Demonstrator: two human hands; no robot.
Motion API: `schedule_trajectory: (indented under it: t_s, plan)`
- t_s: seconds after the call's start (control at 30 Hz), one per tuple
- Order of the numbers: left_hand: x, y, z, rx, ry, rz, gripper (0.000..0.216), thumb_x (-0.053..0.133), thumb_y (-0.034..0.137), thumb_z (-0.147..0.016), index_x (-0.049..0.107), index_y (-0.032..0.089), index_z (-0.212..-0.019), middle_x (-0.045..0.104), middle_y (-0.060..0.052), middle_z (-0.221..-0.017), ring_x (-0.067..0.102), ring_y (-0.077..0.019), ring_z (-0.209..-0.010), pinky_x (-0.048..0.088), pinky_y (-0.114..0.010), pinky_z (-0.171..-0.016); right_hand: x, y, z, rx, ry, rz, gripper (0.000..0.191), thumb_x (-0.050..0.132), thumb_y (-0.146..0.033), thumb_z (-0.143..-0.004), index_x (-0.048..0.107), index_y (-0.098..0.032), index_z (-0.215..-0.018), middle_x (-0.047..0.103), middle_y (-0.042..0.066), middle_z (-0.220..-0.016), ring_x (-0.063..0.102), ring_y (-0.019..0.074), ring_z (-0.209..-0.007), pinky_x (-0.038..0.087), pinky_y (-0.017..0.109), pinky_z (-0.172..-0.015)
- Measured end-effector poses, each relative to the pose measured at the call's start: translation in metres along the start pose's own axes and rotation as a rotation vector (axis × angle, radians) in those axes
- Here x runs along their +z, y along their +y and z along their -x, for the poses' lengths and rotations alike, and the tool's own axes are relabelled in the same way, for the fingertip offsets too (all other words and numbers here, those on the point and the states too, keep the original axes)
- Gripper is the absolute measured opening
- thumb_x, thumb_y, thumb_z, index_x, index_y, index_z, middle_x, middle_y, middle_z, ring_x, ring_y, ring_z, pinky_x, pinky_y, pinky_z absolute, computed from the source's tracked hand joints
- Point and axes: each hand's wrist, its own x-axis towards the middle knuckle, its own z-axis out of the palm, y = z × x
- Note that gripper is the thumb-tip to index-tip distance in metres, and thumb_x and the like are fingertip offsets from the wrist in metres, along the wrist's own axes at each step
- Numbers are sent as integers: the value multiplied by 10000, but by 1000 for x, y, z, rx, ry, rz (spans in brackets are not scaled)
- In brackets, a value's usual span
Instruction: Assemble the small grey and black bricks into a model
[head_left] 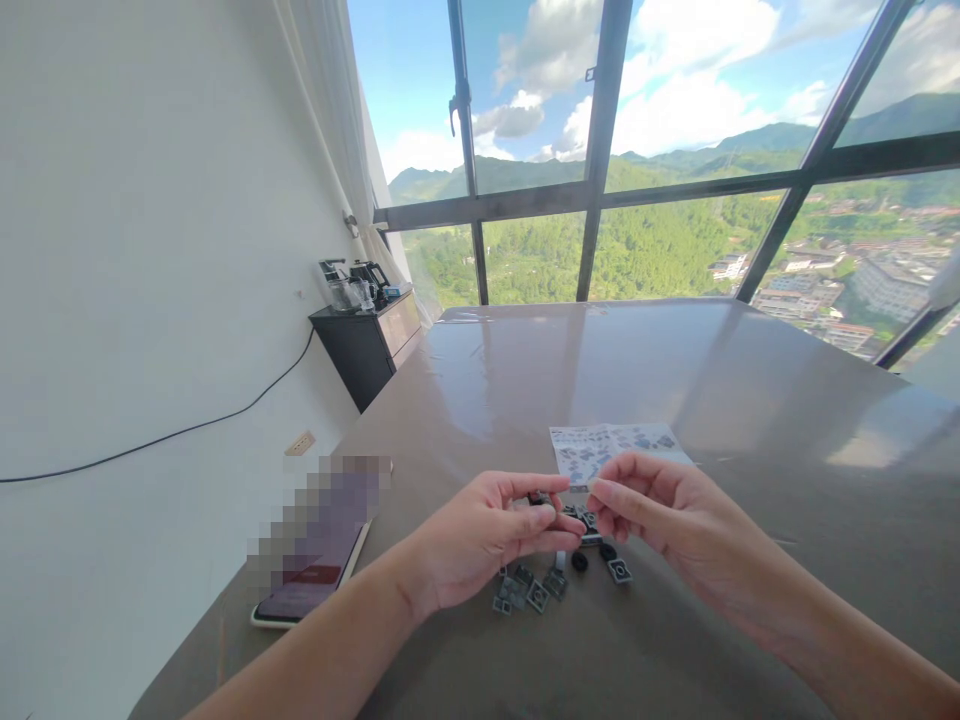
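Note:
My left hand (480, 535) and my right hand (660, 510) meet above the table, both pinched on a small dark grey brick assembly (574, 518) held between the fingertips. Below them several loose grey bricks (529, 590) and small black round pieces (592, 557) lie on the brown table (675, 390). A printed instruction sheet (611, 447) lies flat just beyond my hands.
A phone (311, 585) lies at the table's left edge, partly blurred out. A black side cabinet (367, 345) with kettles stands by the white wall, a cable running along it. Large windows fill the far side.

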Motion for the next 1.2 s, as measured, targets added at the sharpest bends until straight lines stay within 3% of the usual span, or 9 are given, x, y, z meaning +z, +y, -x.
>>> schedule_trajectory:
  t_s: [0.1,0.3,0.67,1.0,1.2]
  plan:
    - [2,-1,-1,91,27,-98,557,832,206,-725,664,109,-1248,761,-101,-891,733,-188,-851,549,-357,-909,3,0,-1,-7,-54,24,406,756,-557,-764,637,-169,-778,660,11,-644,559,136,-620,453,266,-616]
    - [1,-2,-5,246,69,-199,395,919,196,-567,776,114,-926,774,-68,-786,706,-144,-700,561,-265,-726,4,4,-3,-27,-103,117,444,679,-616,-811,603,-181,-769,632,-3,-644,544,131,-618,444,268,-612]
    - [8,1,-3,235,138,-229,460,949,263,-480,775,96,-871,744,-55,-649,679,-154,-592,549,-275,-639,-5,7,-4,-13,-209,227,413,620,-578,-876,573,-179,-782,635,6,-669,525,135,-633,408,270,-621]
    - [1,-1,-6,307,181,-458,398,920,277,-548,797,113,-890,739,-67,-707,641,-145,-643,510,-269,-668,-3,4,-4,-46,-114,358,306,614,-458,-869,582,-190,-724,633,-1,-620,539,149,-597,395,271,-587]
    - [2,-7,-8,352,184,-463,371,893,266,-585,797,120,-913,725,-65,-757,633,-151,-675,501,-269,-666,2,12,-2,-93,1,527,248,583,-362,-874,580,-198,-689,627,-3,-608,518,154,-576,364,273,-562]
